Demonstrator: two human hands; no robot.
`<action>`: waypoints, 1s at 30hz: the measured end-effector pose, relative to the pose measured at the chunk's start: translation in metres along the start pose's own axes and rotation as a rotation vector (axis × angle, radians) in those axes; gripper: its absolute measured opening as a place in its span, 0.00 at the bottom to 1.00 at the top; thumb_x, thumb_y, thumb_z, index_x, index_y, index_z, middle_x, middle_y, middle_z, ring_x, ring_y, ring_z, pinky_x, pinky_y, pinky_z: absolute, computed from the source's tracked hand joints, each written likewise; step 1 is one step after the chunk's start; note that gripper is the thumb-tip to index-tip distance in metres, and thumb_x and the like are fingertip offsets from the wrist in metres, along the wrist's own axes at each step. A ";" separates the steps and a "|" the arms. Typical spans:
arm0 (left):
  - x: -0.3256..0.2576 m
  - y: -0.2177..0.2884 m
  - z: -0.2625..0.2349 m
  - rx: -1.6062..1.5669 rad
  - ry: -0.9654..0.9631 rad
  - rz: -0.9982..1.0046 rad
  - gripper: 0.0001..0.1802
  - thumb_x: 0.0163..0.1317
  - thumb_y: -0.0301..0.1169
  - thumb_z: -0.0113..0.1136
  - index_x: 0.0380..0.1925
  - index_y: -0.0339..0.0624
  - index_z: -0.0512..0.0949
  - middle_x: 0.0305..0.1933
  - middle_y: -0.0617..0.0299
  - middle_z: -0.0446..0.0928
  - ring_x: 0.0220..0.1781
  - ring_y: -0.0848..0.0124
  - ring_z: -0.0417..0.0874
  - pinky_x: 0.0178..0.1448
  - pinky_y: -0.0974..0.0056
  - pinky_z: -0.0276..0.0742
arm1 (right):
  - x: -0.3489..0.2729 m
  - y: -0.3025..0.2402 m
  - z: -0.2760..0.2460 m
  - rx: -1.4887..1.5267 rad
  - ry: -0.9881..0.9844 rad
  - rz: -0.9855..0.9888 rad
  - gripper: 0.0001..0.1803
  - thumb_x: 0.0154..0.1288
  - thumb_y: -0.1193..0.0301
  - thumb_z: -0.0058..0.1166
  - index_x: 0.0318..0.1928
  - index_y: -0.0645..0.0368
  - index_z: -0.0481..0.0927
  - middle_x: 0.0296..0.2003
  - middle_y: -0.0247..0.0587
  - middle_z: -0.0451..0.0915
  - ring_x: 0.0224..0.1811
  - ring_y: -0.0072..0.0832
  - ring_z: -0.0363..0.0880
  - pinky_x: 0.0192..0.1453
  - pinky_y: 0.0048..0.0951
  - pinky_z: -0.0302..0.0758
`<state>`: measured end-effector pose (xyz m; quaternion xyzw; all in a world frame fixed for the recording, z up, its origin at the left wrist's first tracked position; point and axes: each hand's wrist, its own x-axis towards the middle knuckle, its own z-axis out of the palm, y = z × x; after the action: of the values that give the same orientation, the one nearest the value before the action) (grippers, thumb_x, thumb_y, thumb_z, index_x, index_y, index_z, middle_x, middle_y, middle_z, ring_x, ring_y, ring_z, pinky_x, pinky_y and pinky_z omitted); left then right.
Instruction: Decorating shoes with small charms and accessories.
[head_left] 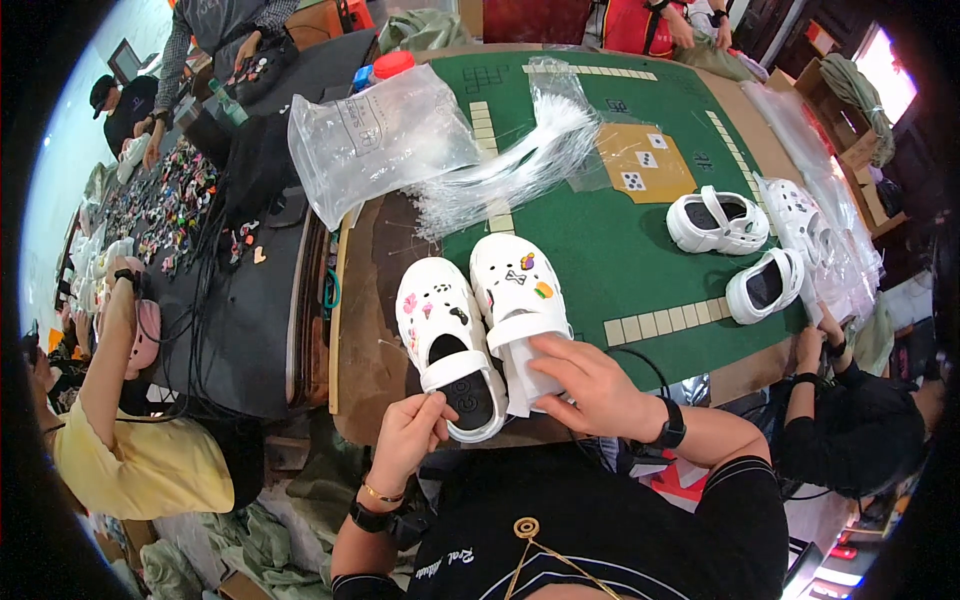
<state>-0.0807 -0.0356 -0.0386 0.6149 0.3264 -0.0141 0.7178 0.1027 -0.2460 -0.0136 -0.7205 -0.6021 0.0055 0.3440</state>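
My left fingers [428, 412] are closed in a loose pinch at the near left edge of the left white clog [432, 290], just below its strap [458, 370]; I cannot tell whether they grip the rim. My right fingers [570, 352] are half curled, with a small gap to the thumb, around a white sheet [520, 375] in the opening of the right white clog [500, 270]. Both clogs lie side by side before me, toes pointing away, on the near edge of the green-topped desk [600, 270], with small coloured charms on their uppers. Beyond the toes lie a bundle of thin clear strands [540, 145] and a clear plastic bag [385, 145], with a red lid [393, 65] behind it. To my right stand two plain white clogs [712, 238], near another clear bag [845, 255]. To my left, loose charms [180, 200] cover part of a dark desk [265, 330], with a co-worker in yellow [140, 465] beside it.
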 end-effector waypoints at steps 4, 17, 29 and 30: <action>0.002 -0.001 -0.004 0.057 0.030 0.051 0.25 0.74 0.43 0.47 0.24 0.37 0.80 0.17 0.68 0.73 0.14 0.83 0.66 0.18 0.76 0.57 | 0.005 0.001 0.003 0.086 -0.064 0.027 0.35 0.52 0.66 0.68 0.58 0.67 0.69 0.58 0.59 0.69 0.59 0.52 0.71 0.63 0.44 0.70; 0.055 0.000 -0.027 -0.173 0.286 0.146 0.10 0.69 0.35 0.55 0.38 0.41 0.79 0.28 0.69 0.77 0.24 0.83 0.71 0.25 0.76 0.63 | 0.002 0.001 0.002 0.108 -0.122 -0.015 0.40 0.53 0.62 0.67 0.62 0.71 0.65 0.58 0.61 0.67 0.60 0.54 0.68 0.65 0.45 0.67; 0.056 0.048 -0.018 -0.045 0.278 0.403 0.04 0.66 0.25 0.58 0.36 0.36 0.79 0.30 0.67 0.80 0.29 0.83 0.76 0.32 0.77 0.68 | -0.003 0.006 -0.003 0.069 -0.133 -0.064 0.43 0.51 0.59 0.69 0.63 0.71 0.65 0.62 0.62 0.65 0.64 0.57 0.66 0.68 0.50 0.65; 0.055 0.058 -0.015 0.005 0.254 0.442 0.04 0.65 0.25 0.59 0.36 0.35 0.79 0.30 0.67 0.80 0.30 0.84 0.77 0.32 0.78 0.69 | -0.004 0.006 -0.003 0.070 -0.125 -0.067 0.43 0.51 0.59 0.69 0.63 0.70 0.65 0.62 0.62 0.64 0.64 0.57 0.66 0.68 0.50 0.65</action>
<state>-0.0194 0.0132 -0.0149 0.6699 0.2716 0.2200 0.6550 0.1082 -0.2511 -0.0161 -0.6856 -0.6457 0.0602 0.3307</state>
